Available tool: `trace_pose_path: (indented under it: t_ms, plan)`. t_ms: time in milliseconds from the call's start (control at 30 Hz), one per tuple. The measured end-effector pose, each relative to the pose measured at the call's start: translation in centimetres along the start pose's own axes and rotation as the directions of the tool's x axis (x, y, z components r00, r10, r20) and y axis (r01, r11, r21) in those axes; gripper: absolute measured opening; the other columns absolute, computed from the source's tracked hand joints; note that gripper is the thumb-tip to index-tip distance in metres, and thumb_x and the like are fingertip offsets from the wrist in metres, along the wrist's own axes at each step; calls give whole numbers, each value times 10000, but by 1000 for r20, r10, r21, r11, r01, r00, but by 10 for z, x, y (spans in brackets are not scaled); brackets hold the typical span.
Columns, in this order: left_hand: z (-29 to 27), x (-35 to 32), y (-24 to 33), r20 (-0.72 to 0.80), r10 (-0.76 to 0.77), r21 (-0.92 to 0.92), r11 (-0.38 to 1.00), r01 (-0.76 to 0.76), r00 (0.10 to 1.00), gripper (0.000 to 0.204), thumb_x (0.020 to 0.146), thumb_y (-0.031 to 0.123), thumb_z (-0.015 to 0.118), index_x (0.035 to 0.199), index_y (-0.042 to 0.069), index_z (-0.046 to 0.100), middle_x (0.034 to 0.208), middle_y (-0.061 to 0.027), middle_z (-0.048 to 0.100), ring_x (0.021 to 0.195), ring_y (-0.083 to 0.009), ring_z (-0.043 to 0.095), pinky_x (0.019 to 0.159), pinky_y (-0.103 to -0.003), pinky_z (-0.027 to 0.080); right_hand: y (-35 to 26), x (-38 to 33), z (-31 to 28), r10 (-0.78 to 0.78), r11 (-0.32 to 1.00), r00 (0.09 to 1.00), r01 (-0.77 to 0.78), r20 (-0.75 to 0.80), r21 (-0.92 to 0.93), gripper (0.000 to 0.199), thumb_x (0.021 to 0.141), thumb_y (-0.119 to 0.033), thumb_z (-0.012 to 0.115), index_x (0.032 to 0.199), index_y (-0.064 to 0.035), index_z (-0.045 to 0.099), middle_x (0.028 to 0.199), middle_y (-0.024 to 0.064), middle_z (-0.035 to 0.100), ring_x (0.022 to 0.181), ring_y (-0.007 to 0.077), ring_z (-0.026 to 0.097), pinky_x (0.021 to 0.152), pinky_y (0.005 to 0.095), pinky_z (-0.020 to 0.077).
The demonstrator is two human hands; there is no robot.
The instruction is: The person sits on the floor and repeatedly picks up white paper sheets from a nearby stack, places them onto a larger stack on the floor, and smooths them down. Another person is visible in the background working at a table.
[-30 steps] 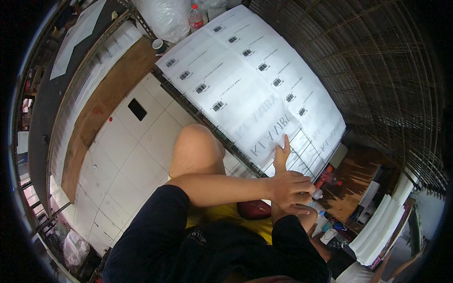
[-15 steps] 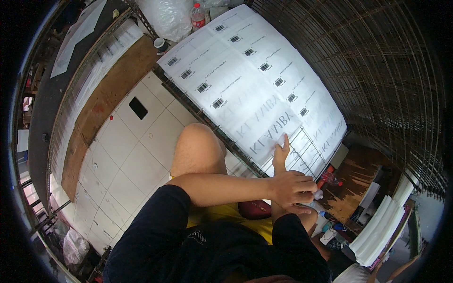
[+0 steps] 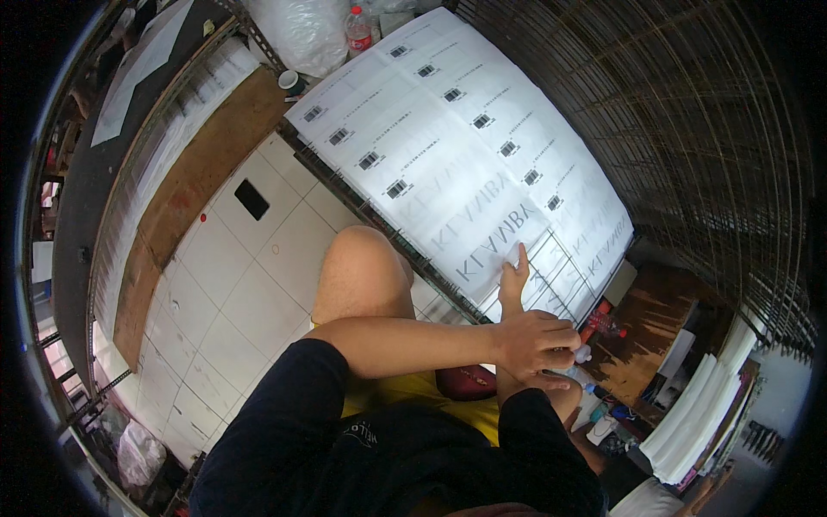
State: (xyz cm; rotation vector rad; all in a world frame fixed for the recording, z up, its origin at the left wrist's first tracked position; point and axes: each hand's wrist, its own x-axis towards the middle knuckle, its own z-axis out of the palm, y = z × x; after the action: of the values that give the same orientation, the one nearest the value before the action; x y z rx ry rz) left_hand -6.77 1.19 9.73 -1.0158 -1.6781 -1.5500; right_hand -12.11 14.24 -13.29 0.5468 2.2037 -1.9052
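Observation:
White translucent printed sheets (image 3: pixel 448 172) with rows of small dark marks and large lettering lie across a wire rack (image 3: pixel 562 277). Near their front edge, my right hand (image 3: pixel 514 276) rests with one digit stretched out over the printed surface. Its other fingers are partly hidden, and nothing held shows in it. My left arm reaches across my body, so that my left hand (image 3: pixel 541 345) lies over my right forearm near the wrist. Its fingers are bent around that forearm, with the thumb on the near side.
A stack of wire racks (image 3: pixel 689 103) rises at the right. Left, a dark phone (image 3: pixel 251 199) lies on the tiled floor (image 3: pixel 233 276) beside a brown board (image 3: pixel 172 215). A bottle (image 3: pixel 358 31), a cup (image 3: pixel 291 82) and a plastic bag (image 3: pixel 301 34) stand at the back. White stacked sheets (image 3: pixel 689 414) sit lower right.
Both hands keep almost the same place and pose. The view has shifted very slightly, and another person's arm at the lower right edge has changed position.

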Motion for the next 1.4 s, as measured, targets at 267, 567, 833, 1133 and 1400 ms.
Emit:
trace_pose_path:
  t_ms: [267,567,833,1133,1400]
  plan:
    - [1,1,0,-16,-14,-9,1000,14,1000,375,761,343,727,686,86,464,875,-67,464,657,-212,521,521,-321,434,-1,-2,-1,-121,991,993,121,-6,-58,692,735,110,483,1397,-83,418,1428,181,364,1275,270,389,976,315,371]
    - [1,1,0,36,-49,-40,998,51,998,341,699,322,748,719,71,517,857,-67,491,686,-224,554,524,-315,445,53,21,-17,-131,989,988,126,-78,-73,639,759,90,471,1363,-119,452,1254,154,495,633,110,508,510,241,403]
    - [1,-1,-2,49,-48,-33,998,49,998,348,705,324,750,718,76,505,833,-70,470,658,-214,532,531,-303,439,70,24,-21,-129,985,989,119,-78,-125,620,782,87,465,1368,-113,433,850,65,588,520,85,450,460,230,359]
    - [1,8,2,78,-54,8,999,53,996,371,704,322,763,671,85,480,808,-58,478,633,-201,522,539,-290,438,70,17,-29,-279,940,929,212,-244,-268,466,740,11,578,1203,-41,578,1168,128,576,945,214,599,752,320,503]
    - [14,4,4,92,-31,16,999,30,995,398,642,335,815,638,109,488,749,-37,503,549,-180,522,456,-281,409,-21,0,-40,-437,804,899,384,-14,-454,433,744,-18,592,1174,-71,594,1070,155,602,839,249,633,731,344,514]
